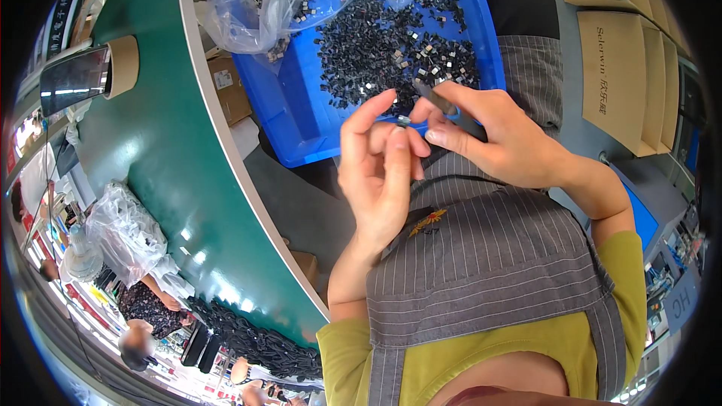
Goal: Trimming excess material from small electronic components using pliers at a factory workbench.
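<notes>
Both of my hands meet above my lap, close to the near edge of a blue plastic tray. Between thumb and fingers, my left hand pinches a tiny part with a shiny metal look. My right hand is closed around a slim dark tool; its tip points up and left over the tray, and its kind is unclear. The right fingertips are at the tiny part too. Inside the tray lies a heap of small black parts, with silvery pieces among them.
Clear plastic bags with small parts lie in the tray's far side. A green table runs along the left, carrying a tape roll, a crumpled plastic bag and black strips. Cardboard boxes stand right. Other people are at lower left.
</notes>
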`<state>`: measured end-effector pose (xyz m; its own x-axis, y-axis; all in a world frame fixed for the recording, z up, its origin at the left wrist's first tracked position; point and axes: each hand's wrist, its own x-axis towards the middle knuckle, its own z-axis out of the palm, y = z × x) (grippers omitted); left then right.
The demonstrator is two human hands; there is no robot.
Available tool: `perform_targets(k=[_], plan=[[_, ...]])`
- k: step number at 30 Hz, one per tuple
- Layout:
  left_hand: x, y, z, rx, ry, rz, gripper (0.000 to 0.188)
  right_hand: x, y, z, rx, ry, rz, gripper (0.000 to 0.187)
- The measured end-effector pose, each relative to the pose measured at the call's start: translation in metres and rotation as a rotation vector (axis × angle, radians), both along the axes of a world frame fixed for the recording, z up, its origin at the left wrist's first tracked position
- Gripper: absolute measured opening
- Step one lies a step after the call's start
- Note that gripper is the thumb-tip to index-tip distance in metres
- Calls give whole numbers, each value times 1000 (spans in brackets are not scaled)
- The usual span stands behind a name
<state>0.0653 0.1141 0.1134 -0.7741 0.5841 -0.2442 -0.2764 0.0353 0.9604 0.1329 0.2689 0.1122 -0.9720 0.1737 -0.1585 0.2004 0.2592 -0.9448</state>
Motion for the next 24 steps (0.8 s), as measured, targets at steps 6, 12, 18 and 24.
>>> perform_targets(k=[6, 12, 18, 24], plan=[[-15, -6, -4, -185, 94, -209, 36, -12, -10, -18, -322, 66, -49, 12], [-163, -26, 53, -230, 1074, 589, 41, -7, -8, -48, -363, -43, -206, 7], [-307, -33, 68, -850, 1189, 1002, 111, -8, -15, -48, -327, 32, -108, 8], [-335, -4, 44, -1013, 970, 1090, 121, 2, -5, -46, -387, -5, -80, 12]])
